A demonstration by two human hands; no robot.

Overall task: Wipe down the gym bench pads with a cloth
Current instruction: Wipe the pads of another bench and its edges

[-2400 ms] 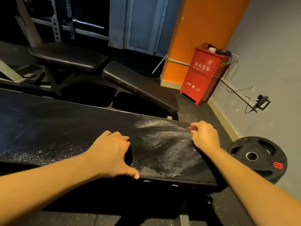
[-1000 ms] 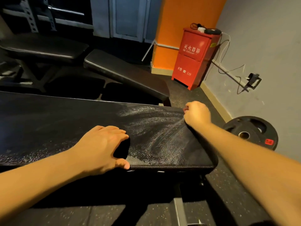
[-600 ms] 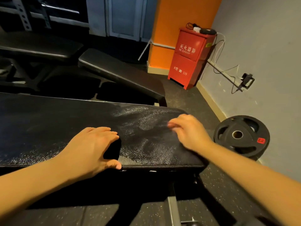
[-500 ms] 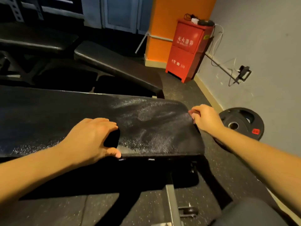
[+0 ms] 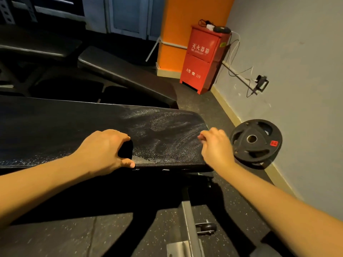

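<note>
The black bench pad (image 5: 163,130) runs across the middle of the head view, with pale wipe streaks on its right end. My left hand (image 5: 104,149) rests arched on the pad near the front edge, its thumb on the seam. At the pad's right end, my right hand (image 5: 215,145) is blurred and has its fingers curled. Only a pinkish sliver of the cloth (image 5: 200,136) shows at its fingertips; the rest is hidden in the hand.
A black weight plate (image 5: 256,141) lies on the floor against the grey wall, right of the pad. A red fire-extinguisher cabinet (image 5: 204,58) stands in the corner. Another inclined bench (image 5: 126,73) is behind. The bench's metal frame (image 5: 187,219) runs along the floor below.
My right hand has swept back and forth over the pad's right end and now sits nearer the front corner. The streaks have changed shape. My left hand has stayed in place.
</note>
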